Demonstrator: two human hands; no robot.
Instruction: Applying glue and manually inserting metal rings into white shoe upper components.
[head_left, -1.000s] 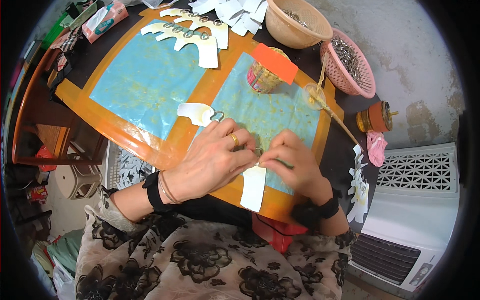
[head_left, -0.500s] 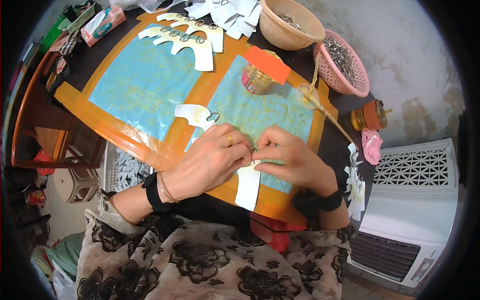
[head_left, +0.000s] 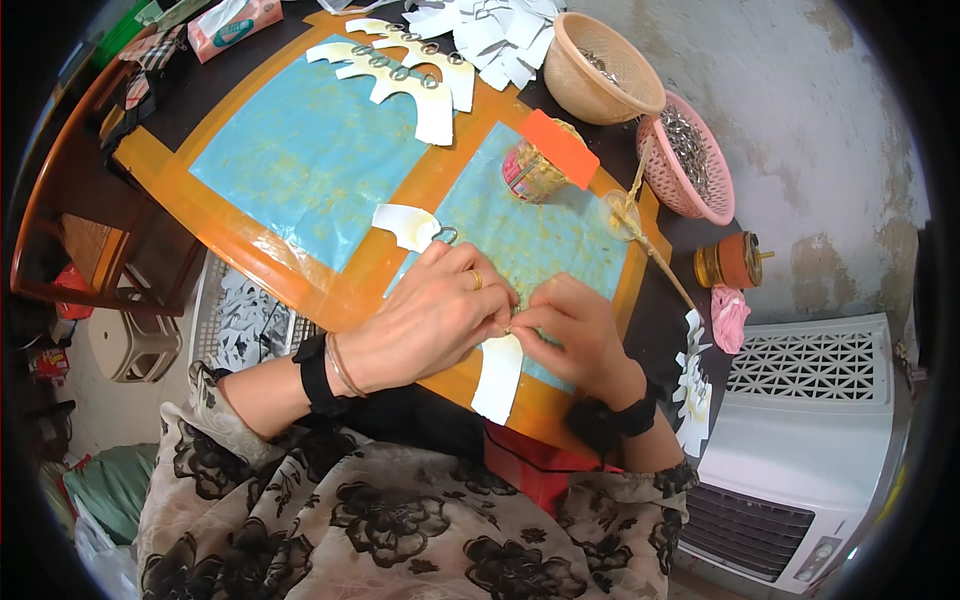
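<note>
My left hand (head_left: pixel 435 318) is closed over the middle of a white scalloped strip (head_left: pixel 497 388), hiding much of it. Fingers of my right hand (head_left: pixel 575 328) pinch at the strip's upper edge, meeting my left fingertips. What lies exactly between the fingertips is too small to make out. A metal ring (head_left: pixel 446 235) sits on the strip's far part, just beyond my left hand. Under both hands is a blue sheet (head_left: pixel 480 215) smeared with yellow and bordered by orange tape. Farther off, finished-looking scalloped strips (head_left: pixel 434 112) with several rings lie on the left.
A glue-smeared tub (head_left: pixel 535 172) with an orange card stands beyond my hands. A stick (head_left: pixel 665 268) lies to its right. Peach (head_left: pixel 600 75) and pink (head_left: pixel 690 165) baskets hold metal pieces. White cut pieces (head_left: pixel 500 35) are piled at the back. A white air cooler (head_left: pixel 800 420) stands right.
The view has shifted, so the table things sit a little differently in the picture. My right fingers have drawn closer to my left fingertips and now sit lower over the strip's edge.
</note>
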